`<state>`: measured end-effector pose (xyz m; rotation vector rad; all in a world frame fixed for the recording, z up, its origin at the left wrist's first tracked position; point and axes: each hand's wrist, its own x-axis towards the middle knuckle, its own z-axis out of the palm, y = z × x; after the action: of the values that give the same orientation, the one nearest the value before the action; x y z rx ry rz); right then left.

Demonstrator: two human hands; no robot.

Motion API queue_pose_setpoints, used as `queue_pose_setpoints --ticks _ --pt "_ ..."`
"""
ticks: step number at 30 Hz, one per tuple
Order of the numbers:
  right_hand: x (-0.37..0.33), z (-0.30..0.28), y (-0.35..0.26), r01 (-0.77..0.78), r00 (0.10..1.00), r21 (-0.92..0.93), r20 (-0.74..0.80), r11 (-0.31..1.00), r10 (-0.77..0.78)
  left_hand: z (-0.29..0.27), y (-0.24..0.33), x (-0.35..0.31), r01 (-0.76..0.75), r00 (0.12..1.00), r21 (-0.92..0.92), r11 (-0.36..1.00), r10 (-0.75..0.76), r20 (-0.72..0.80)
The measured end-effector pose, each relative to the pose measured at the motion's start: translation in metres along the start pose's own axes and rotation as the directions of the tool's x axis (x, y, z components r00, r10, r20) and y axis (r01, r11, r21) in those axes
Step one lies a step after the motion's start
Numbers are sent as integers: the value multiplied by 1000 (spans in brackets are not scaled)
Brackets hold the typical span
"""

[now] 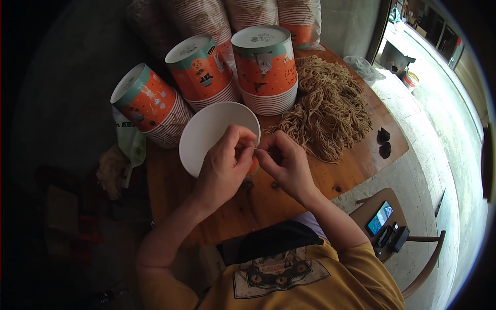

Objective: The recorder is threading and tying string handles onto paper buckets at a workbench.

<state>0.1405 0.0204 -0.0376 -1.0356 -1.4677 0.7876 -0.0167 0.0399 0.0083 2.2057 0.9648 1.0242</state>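
Note:
Both my hands meet over the near right rim of a white-lined paper tub, whose opening faces up toward me. My left hand is closed, thumb and forefinger pinched together. Fingertip to fingertip with it, my right hand is closed in a pinch too. A thin light strand shows between the fingertips; most of it is hidden by the fingers. Right of the hands lies a large heap of tan cords, loosely tangled on the wooden table.
Upside-down stacks of orange and green paper tubs stand behind the white-lined one, with plastic-wrapped stacks farther back. Two small dark pieces lie near the table's right edge. A chair at the right carries a phone.

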Motion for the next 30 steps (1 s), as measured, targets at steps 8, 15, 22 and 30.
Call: queue_pose_setpoints --ticks 8,15,22,30 --pt "-2 4 -1 -25 999 48 -27 999 26 -7 -7 4 321 947 -387 864 -285 148" --pt "-5 7 -2 -84 993 58 -79 995 89 -8 -7 9 415 909 -488 768 -373 187" --pt "-4 -4 3 431 860 -581 32 690 -509 -9 -6 9 438 897 -481 759 -403 182" --pt "4 1 0 468 832 -679 121 566 -542 -7 -10 10 416 909 -424 804 -387 157"
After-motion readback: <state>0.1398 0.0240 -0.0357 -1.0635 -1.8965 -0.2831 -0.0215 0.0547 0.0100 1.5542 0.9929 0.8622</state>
